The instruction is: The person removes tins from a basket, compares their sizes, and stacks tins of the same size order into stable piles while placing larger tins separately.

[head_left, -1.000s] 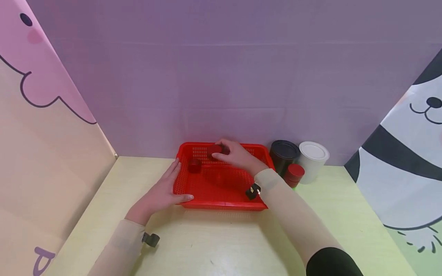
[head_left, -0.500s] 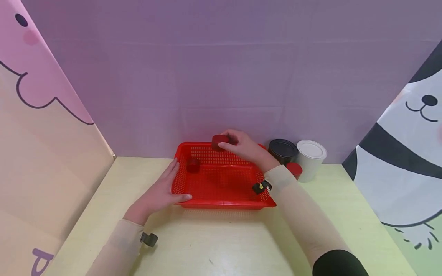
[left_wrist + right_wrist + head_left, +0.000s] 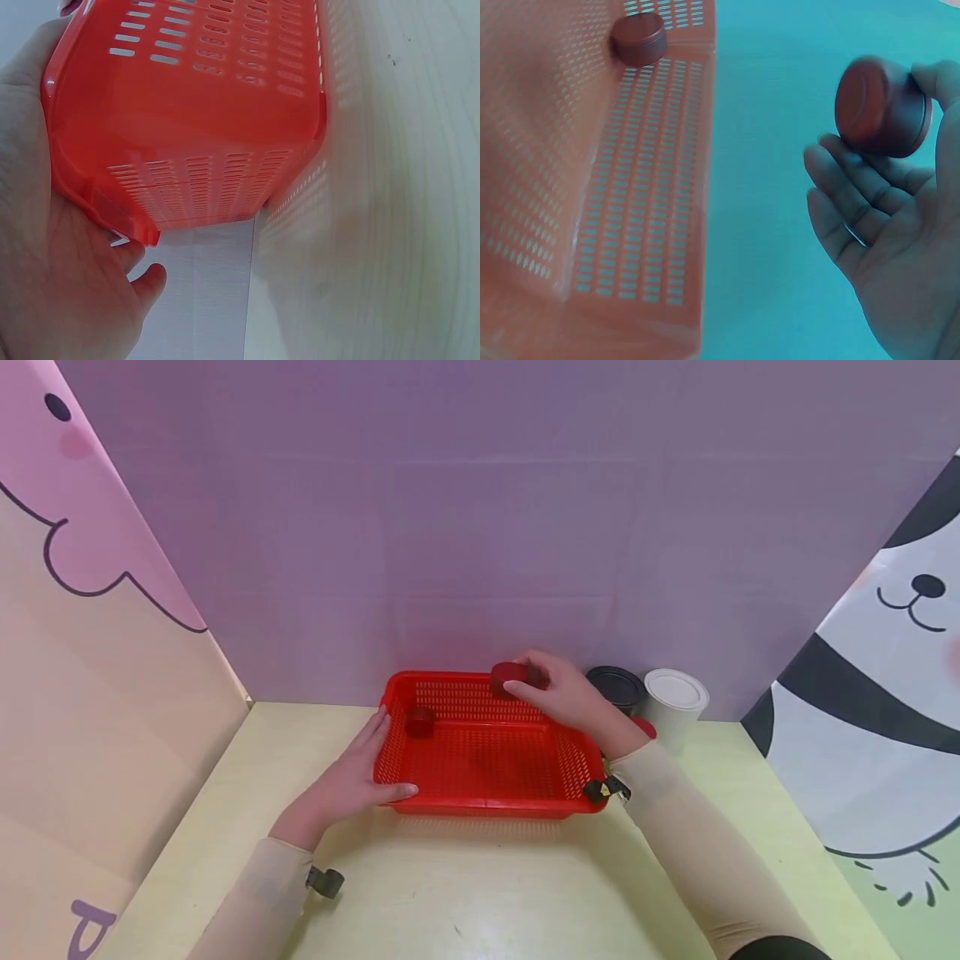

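A red plastic basket [image 3: 480,807] with slotted walls stands on the table against the purple backdrop. My left hand [image 3: 348,785] grips its left end, thumb over the front rim and fingers along the left side; the left wrist view shows the palm against the basket [image 3: 202,112] rim. Between the thumb and fingers of my right hand [image 3: 573,697] is a small dark red round jar [image 3: 508,680], above the basket's back rim. In the right wrist view this jar [image 3: 877,109] is tilted on its side. Another such jar [image 3: 420,722] sits in the basket's back left corner.
Right of the basket stand a black-lidded canister [image 3: 615,683] and a white-lidded canister [image 3: 675,693], close to the backdrop. My right arm mostly covers another red-topped container [image 3: 645,727]. Printed side panels border the pale wooden table [image 3: 450,893].
My right hand has raised the red jar from inside the basket, then carried it right along the back rim. The left hand and the other jar keep their places.
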Demonstrator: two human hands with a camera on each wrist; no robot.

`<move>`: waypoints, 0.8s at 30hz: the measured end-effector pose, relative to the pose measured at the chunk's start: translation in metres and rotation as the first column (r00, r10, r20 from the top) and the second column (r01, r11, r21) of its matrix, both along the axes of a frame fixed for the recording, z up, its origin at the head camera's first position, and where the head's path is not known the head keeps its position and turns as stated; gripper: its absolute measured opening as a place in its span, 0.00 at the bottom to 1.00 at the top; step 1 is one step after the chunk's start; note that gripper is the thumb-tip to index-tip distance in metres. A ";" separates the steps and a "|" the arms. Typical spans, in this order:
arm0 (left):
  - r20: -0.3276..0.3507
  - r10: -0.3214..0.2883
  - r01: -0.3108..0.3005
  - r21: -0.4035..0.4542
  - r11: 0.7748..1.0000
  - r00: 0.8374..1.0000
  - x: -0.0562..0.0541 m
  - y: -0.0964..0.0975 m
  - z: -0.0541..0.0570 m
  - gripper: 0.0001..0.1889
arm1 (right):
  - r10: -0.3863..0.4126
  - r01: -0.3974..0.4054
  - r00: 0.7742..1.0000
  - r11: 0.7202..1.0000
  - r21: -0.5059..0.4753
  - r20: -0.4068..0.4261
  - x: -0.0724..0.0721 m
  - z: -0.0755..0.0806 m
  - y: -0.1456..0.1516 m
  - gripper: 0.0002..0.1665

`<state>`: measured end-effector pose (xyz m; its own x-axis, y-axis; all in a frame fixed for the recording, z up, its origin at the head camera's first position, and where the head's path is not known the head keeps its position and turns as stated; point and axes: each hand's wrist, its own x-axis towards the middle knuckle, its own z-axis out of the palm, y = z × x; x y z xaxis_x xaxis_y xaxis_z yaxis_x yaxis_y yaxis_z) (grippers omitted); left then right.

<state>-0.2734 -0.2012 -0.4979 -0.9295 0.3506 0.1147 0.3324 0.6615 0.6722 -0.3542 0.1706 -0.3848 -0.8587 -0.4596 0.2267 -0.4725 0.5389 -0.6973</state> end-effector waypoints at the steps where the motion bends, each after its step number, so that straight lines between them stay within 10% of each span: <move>1: 0.004 0.000 -0.001 0.003 1.000 1.000 0.000 0.001 0.000 0.69 | -0.016 0.016 1.000 1.000 0.003 -0.006 0.002 -0.001 0.004 0.21; 24: 0.016 0.008 -0.007 -0.008 1.000 1.000 -0.002 -0.001 -0.004 0.69 | -0.265 0.268 0.957 0.963 0.010 -0.117 0.029 -0.016 0.072 0.27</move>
<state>-0.2758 -0.2021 -0.5016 -0.9338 0.3444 0.0968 0.3166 0.6695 0.6719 -0.3252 0.2425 -0.4012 -0.9201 -0.2243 0.3211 -0.3845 0.6731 -0.6317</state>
